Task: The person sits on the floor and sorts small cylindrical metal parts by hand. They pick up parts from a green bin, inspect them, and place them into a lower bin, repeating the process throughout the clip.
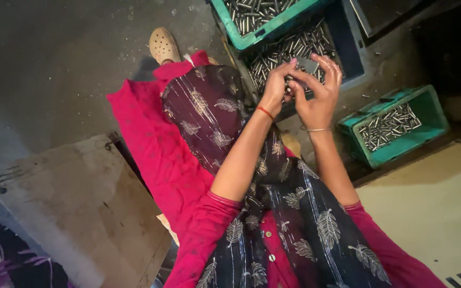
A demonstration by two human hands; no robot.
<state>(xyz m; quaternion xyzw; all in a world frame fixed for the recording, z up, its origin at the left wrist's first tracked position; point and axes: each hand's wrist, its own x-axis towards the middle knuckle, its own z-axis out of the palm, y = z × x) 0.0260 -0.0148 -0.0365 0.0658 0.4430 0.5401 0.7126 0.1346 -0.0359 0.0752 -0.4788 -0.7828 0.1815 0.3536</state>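
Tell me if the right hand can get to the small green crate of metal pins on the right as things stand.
Probably yes. The right hand is raised beside the left hand, both on a small grey part. The green crate sits open-topped just to its right, nothing between them.

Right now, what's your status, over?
Left hand and right hand together on a small grey metal block. Blue crate of metal pins directly below. Nothing between.
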